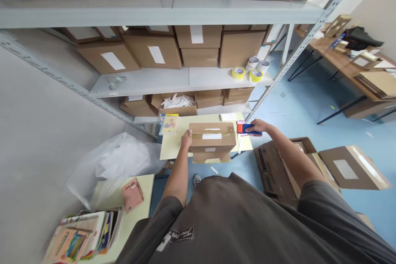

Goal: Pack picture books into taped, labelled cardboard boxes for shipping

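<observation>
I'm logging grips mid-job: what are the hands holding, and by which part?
The right hand holds the tape dispenser by its blue body. The left hand touches the left end of the box; whether it grips is unclear.

Bright, even indoor light.
Past your right hand (pixel 260 126), the blue floor (pixel 278 101) carries a pale sheen; left of your left hand (pixel 186 139), wide-angle distortion slants the shelf upright (pixel 49 70).

Reaches forward and down with both bare forearms, angling them inward so hands sit closer together than elbows. Extends the left arm (pixel 177 175) ahead, turning the back of the left hand (pixel 186 139) upward. Slants the right arm (pixel 289 154) forward, curling the right hand (pixel 259 126) into a grip, well apart from the left.
</observation>
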The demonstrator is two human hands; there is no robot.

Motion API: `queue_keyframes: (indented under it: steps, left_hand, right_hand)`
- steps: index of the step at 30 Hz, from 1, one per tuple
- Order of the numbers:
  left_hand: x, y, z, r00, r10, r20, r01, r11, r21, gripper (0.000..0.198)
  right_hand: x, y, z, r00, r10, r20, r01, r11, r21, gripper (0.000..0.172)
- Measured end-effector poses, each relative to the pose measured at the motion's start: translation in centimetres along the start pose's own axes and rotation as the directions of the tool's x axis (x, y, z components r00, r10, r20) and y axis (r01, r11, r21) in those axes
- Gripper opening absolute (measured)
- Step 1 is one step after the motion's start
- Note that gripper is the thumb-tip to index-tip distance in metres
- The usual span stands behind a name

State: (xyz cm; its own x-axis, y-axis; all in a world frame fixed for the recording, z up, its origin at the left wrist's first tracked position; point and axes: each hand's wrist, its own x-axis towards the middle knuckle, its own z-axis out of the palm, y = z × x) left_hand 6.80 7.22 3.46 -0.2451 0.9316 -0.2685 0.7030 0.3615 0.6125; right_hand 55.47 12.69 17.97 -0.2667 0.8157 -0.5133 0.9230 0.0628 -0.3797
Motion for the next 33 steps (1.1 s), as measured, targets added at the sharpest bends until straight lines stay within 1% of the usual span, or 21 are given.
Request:
queue_keyframes:
  steps: [2, 6, 9, 11, 13, 15, 17, 19, 21, 22, 23, 25, 27, 29, 30, 31, 33]
  left_hand:
    - [0.3, -0.1, 0.0, 1.000, -0.003, -0.004, 0.003, 1.000, 0.014, 0.052]
    - [0.7, 0.0, 0.0, 1.000, -0.007, 0.011, 0.007, 1.000, 0.024, 0.053]
    - [0.7, 0.4, -0.1, 1.000, -0.009, 0.010, 0.009, 0.999, 0.034, 0.055]
    - [0.6, 0.7, -0.1, 1.000, -0.017, 0.000, 0.017, 0.999, 0.052, 0.056]
    - [0.5, 0.9, -0.2, 1.000, -0.020, -0.018, 0.021, 0.998, 0.059, 0.055]
    - [0.3, 1.1, -0.3, 0.999, -0.012, -0.036, 0.014, 0.998, 0.053, 0.054]
    - [0.2, 1.2, -0.4, 0.999, -0.007, -0.047, 0.009, 0.999, 0.052, 0.053]
    - [0.1, 1.3, -0.6, 0.999, -0.005, -0.046, 0.008, 0.998, 0.058, 0.051]
    - [0.0, 1.3, -0.8, 0.999, -0.013, -0.035, 0.016, 0.998, 0.067, 0.049]
    - [0.0, 1.4, -0.8, 0.999, -0.021, -0.027, 0.023, 0.997, 0.072, 0.048]
    - [0.0, 1.4, -0.8, 0.999, -0.032, -0.019, 0.033, 0.996, 0.079, 0.047]
    - [-0.1, 1.6, -0.7, 0.999, -0.052, -0.012, 0.053, 0.995, 0.089, 0.046]
    - [0.0, 1.9, -0.5, 0.998, -0.063, -0.015, 0.064, 0.993, 0.095, 0.047]
    - [0.2, 2.1, -0.6, 0.998, -0.061, -0.014, 0.063, 0.993, 0.104, 0.048]
    - [0.4, 2.1, -0.8, 0.998, -0.056, -0.011, 0.057, 0.992, 0.111, 0.048]
    - [0.7, 2.1, -1.1, 0.999, -0.051, -0.010, 0.052, 0.991, 0.120, 0.048]
    - [1.2, 1.7, -2.1, 0.998, -0.053, -0.020, 0.056, 0.989, 0.138, 0.048]
  right_hand:
    - [-1.2, 2.4, -0.3, 1.000, 0.029, 0.006, -0.030, 0.999, 0.034, 0.065]
    - [-2.6, 6.0, -0.9, 0.997, 0.076, -0.008, -0.075, 0.997, 0.032, 0.061]
    - [-3.0, 8.0, -1.4, 0.994, 0.107, 0.014, -0.107, 0.994, 0.038, 0.055]
    - [-2.8, 8.5, -1.2, 0.989, 0.140, 0.038, -0.141, 0.990, 0.006, 0.052]
    - [-1.9, 7.8, -0.4, 0.980, 0.196, 0.032, -0.194, 0.979, -0.059, 0.051]
    - [-0.3, 5.9, 1.2, 0.967, 0.254, -0.020, -0.255, 0.960, -0.115, 0.055]
    - [1.7, 3.1, 3.6, 0.956, 0.282, -0.085, -0.291, 0.948, -0.130, 0.060]
    - [3.6, 0.2, 6.3, 0.953, 0.288, -0.096, -0.299, 0.947, -0.121, 0.061]
    - [4.9, -2.2, 9.0, 0.947, 0.304, -0.104, -0.314, 0.944, -0.099, 0.055]
    - [5.3, -2.9, 10.3, 0.947, 0.305, -0.102, -0.314, 0.945, -0.090, 0.052]
    - [5.4, -3.4, 11.4, 0.945, 0.312, -0.098, -0.320, 0.944, -0.082, 0.049]
    - [5.3, -3.5, 13.4, 0.934, 0.344, -0.101, -0.350, 0.935, -0.055, 0.047]
    - [4.9, -2.9, 14.9, 0.898, 0.420, -0.129, -0.420, 0.907, 0.029, 0.049]
    - [4.7, -2.2, 16.1, 0.868, 0.474, -0.149, -0.460, 0.880, 0.116, 0.053]
    - [4.7, -2.0, 16.5, 0.865, 0.478, -0.153, -0.459, 0.877, 0.143, 0.053]
    - [4.8, -2.0, 16.9, 0.874, 0.461, -0.154, -0.440, 0.885, 0.152, 0.053]
    - [5.3, -2.3, 17.5, 0.905, 0.395, -0.156, -0.373, 0.915, 0.152, 0.051]
